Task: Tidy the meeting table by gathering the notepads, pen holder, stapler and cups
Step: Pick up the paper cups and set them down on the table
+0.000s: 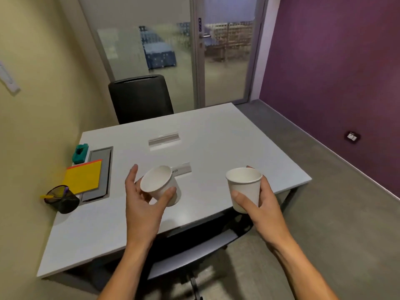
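Evenly lit from overhead, moderately bright. Soft glare patches on the white worktop (216,137); faint shadows beneath the hands (147,195). Strong wide-angle bowing toward the edges. Slight softness throughout, blocky smearing behind the glass door (227,61).

Both bare forearms reach forward over the white rectangular table (216,135). The left hand (144,198) grips a tilted white paper cup (160,185), thumb curled across its side, fingers behind. The right hand (257,204), nearer the table's right edge, holds an upright white paper cup (244,187), thumb in front.
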`<state>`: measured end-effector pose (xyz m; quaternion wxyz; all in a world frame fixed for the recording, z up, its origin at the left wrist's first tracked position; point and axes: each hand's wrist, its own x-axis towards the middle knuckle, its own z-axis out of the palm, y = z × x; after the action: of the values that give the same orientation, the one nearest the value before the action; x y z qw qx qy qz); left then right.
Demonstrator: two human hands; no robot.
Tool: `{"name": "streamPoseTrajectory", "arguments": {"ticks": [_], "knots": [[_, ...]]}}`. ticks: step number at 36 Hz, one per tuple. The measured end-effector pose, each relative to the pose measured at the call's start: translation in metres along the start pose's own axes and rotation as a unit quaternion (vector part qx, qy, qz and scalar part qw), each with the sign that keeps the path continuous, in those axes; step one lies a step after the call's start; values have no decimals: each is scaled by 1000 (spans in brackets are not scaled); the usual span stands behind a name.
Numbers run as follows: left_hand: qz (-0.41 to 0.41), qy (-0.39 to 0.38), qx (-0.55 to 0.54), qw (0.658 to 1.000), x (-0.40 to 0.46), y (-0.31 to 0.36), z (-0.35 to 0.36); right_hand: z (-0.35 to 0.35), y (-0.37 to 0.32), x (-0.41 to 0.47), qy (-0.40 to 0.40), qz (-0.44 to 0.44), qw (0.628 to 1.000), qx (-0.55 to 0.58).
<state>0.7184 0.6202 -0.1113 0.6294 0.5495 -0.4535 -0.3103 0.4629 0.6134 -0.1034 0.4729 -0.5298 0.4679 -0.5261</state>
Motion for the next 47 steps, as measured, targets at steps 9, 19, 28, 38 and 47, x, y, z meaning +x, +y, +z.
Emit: {"name": "streamPoseTrajectory", "arguments": {"ticks": [9, 19, 28, 38, 47], "knots": [[21, -91, 64, 994, 9, -9, 72, -54, 9, 11, 39, 19, 999, -10], [20, -157, 83, 984, 56, -38, 153, -111, 35, 65, 46, 52, 996, -59], [-20, -161, 111, 980, 105, -72, 188, -143, 52, 146, 31, 104, 989, -99], [-67, -127, 154, 978, 117, -97, 216, -160, 81, 208, -65, 128, 985, -98], [-96, -19, 206, 974, 116, -117, 251, -205, 104, 261, -156, 146, 974, -71]]}}
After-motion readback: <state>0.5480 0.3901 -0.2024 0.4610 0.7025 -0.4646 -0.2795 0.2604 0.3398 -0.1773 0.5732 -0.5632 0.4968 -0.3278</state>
